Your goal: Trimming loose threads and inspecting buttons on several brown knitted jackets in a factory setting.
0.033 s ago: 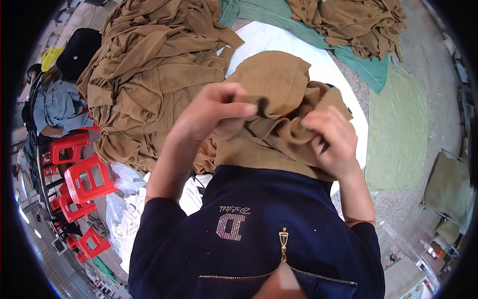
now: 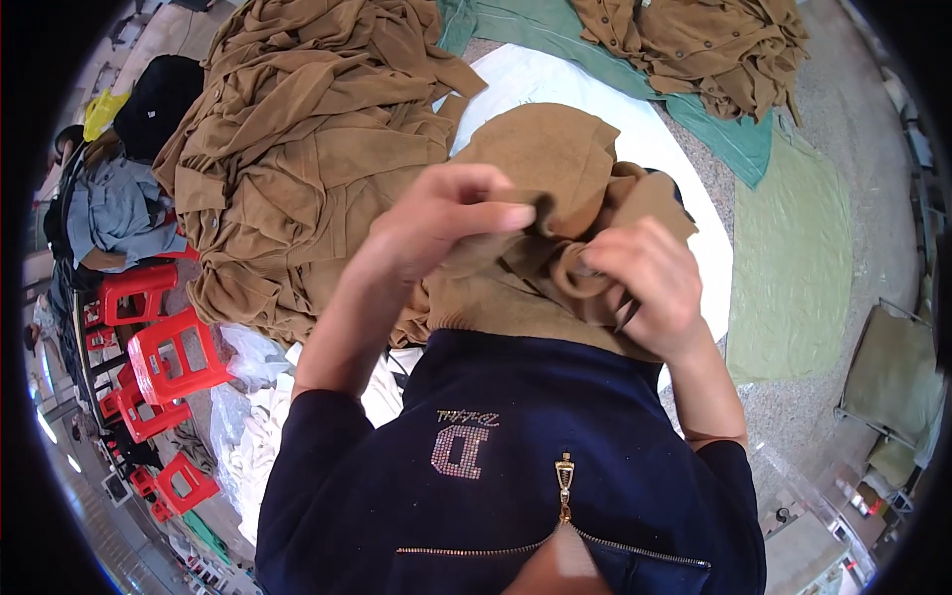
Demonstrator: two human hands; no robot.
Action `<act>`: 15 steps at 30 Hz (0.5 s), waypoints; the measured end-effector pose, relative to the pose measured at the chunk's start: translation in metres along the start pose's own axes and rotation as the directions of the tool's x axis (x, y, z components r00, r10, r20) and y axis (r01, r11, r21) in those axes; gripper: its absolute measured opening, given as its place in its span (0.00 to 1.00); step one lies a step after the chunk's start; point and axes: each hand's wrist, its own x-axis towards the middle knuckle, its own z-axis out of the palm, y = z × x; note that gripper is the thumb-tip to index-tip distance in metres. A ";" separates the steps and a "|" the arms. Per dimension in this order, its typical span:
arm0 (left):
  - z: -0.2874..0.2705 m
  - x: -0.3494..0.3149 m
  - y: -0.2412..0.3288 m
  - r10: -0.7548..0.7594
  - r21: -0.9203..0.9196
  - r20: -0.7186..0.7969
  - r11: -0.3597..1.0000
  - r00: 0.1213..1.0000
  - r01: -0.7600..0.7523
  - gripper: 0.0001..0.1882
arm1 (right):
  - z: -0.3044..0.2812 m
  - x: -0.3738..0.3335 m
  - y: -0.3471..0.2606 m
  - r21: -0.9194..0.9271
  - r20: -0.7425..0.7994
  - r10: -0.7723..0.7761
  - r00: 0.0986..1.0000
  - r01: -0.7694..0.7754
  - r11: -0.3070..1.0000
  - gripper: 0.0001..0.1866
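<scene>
A brown knit garment [image 2: 540, 139] with a ribbed edge lies bunched across my lap and reaches onto the white sheet ahead. My left hand [image 2: 456, 213] pinches a fold of it between thumb and fingers, lifting that edge a little. Close by on the right, my right hand [image 2: 650, 278] is closed with its fingers curled at a rolled part of the same garment. A small dark sliver shows beneath those fingers, and I cannot make out what it is. Motion blurs the cloth between the hands.
A large heap of brown garments [image 2: 297, 149] rises at the left, and more buttoned brown garments [image 2: 704, 50] lie on green cloth [image 2: 734, 129] at the far right. Red plastic stools [image 2: 178, 352] and white cloth [image 2: 273, 421] are on the left. A pale green sheet [image 2: 788, 268] covers floor at right.
My left hand has shifted slightly right with the pinched fold. My right hand has moved a little left and down, bringing the two closer together.
</scene>
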 end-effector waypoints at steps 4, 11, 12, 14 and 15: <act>0.031 0.015 -0.001 0.127 0.107 0.070 0.985 0.989 -0.134 0.11 | 0.019 0.003 -0.003 -0.076 -0.045 -0.043 0.998 0.040 0.996 0.16; 0.031 0.014 -0.015 0.199 0.185 0.124 0.958 0.972 -0.219 0.12 | 0.026 -0.015 0.002 -0.165 -0.074 0.001 0.997 -0.014 0.986 0.15; 0.028 0.013 -0.013 0.178 0.150 0.182 0.967 0.967 -0.206 0.14 | 0.029 -0.016 0.002 -0.115 -0.074 -0.001 0.997 -0.008 0.993 0.13; 0.024 0.013 -0.012 0.134 0.113 0.210 0.981 0.968 -0.160 0.12 | 0.031 -0.016 0.003 -0.038 -0.081 -0.016 0.997 0.013 0.999 0.09; 0.023 0.014 -0.012 0.093 0.078 0.241 0.990 0.966 -0.114 0.11 | 0.031 -0.018 0.003 -0.036 -0.080 -0.015 0.997 0.012 0.999 0.09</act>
